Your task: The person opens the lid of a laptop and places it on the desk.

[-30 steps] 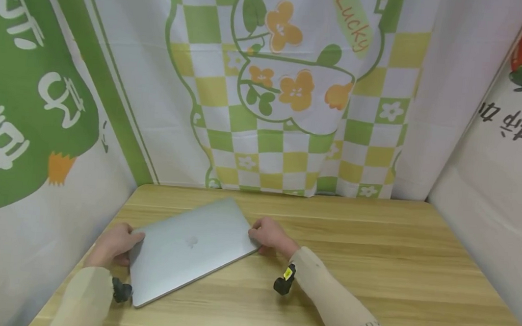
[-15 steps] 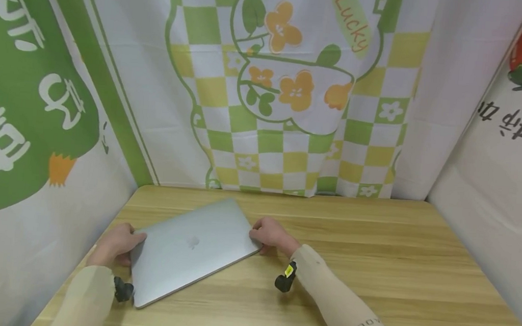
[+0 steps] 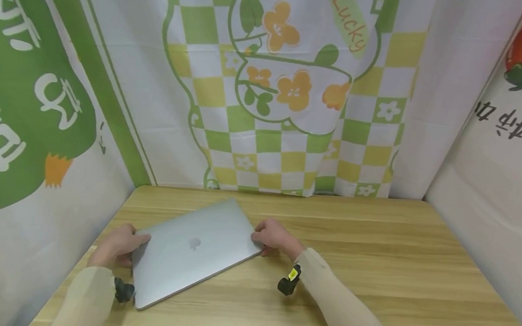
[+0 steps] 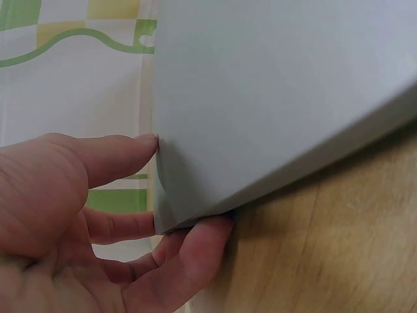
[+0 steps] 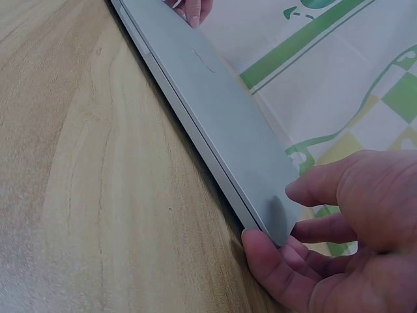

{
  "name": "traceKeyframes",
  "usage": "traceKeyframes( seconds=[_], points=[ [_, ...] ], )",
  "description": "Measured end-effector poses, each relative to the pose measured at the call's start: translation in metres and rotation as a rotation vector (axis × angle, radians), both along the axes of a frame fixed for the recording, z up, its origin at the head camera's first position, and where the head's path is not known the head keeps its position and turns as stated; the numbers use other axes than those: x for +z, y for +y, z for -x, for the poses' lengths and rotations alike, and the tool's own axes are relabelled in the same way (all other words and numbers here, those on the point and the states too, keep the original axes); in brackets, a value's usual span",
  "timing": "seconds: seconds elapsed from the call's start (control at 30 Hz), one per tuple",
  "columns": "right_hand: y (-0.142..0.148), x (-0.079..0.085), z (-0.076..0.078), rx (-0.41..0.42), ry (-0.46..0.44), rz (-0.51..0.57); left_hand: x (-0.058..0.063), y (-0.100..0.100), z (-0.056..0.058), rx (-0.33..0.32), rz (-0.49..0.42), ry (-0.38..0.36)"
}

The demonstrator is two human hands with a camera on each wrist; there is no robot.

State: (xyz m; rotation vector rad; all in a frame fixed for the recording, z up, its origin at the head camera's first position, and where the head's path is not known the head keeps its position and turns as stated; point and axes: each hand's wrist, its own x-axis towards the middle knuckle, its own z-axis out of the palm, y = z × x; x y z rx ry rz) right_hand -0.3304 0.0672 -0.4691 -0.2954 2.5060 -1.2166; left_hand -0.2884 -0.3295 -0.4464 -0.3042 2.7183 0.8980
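Observation:
A closed silver laptop (image 3: 184,267) with an apple logo on its lid lies at an angle on the left half of the table. My left hand (image 3: 117,246) grips its left side, the thumb on the lid's edge. In the left wrist view, fingers of that left hand (image 4: 52,202) curl beneath a corner of the laptop (image 4: 260,98). At the opposite end, my right hand (image 3: 275,236) holds the right corner. The right wrist view shows the right hand's (image 5: 374,208) thumb against the lid and its fingertips under the laptop (image 5: 221,111).
The wooden table (image 3: 363,263) stretches to the right of the laptop. Behind it hangs a checked, flowered curtain (image 3: 271,148). Printed white cloths enclose the left side (image 3: 89,180) and the right side (image 3: 494,186).
The laptop has slid slightly to the right, both hands moving along with it. Their hold looks the same. The head view has also shifted a little.

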Motion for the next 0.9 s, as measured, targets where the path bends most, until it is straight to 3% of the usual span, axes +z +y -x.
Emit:
traceKeyframes(
  seconds=[0.4, 0.9],
  points=[
    [0.006, -0.005, -0.002, -0.010, 0.005, 0.030, -0.002, 0.003, 0.001, -0.023, 0.006, -0.005],
    [0.017, -0.002, -0.009, -0.032, -0.002, 0.021, -0.003, 0.015, -0.002, -0.003, -0.058, -0.002]
  ],
)
